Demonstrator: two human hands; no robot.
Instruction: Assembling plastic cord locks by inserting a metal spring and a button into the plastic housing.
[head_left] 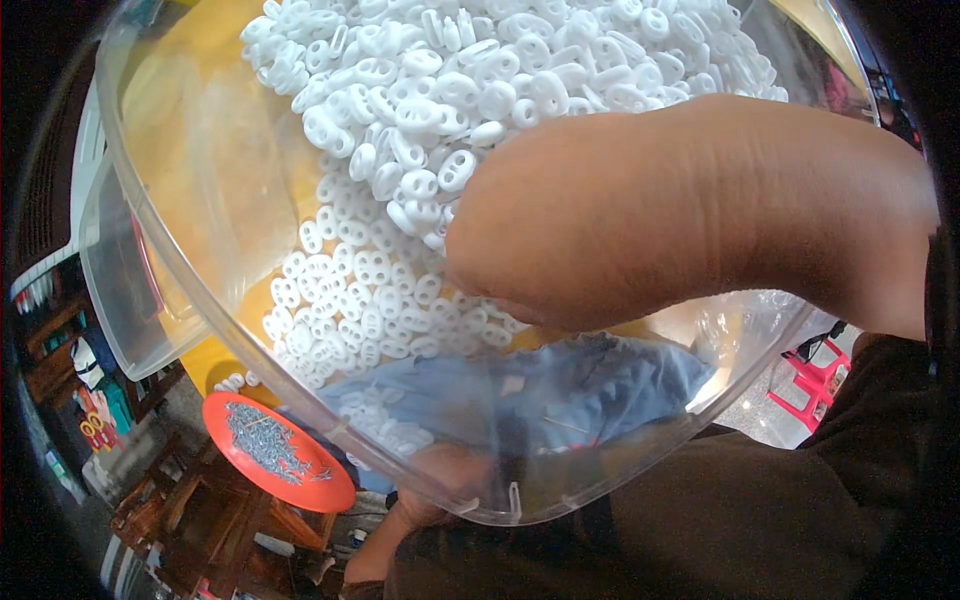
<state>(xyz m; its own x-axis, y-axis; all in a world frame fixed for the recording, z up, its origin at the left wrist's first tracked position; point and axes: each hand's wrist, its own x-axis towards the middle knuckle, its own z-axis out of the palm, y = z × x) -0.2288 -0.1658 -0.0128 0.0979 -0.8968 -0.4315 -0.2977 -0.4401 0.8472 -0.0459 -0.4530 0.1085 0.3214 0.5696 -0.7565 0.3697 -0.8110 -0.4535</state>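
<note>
A large clear plastic bin (190, 290) fills most of the view. White two-hole oval plastic pieces (520, 60) are heaped on its far side, and more white pieces (370, 310) show on the yellow surface nearer the left. My right hand (570, 225) reaches in from the right, over the bin, against the near edge of the heap. Its fingers are hidden from sight beneath it. My left hand (445, 480) is low, at the bin's near wall, partly seen through the clear plastic. Blur and the plastic hide its fingers, and whether it grips anything does not show.
An orange-red plate (325, 490) with many small metal pieces (265, 440) lies left of the bin. Blue cloth (560, 385) bunches by the near wall. Yellow surface (185, 345) extends under the bin. A pink stool (815, 380) stands right, with wooden furniture (200, 520) lower left.
</note>
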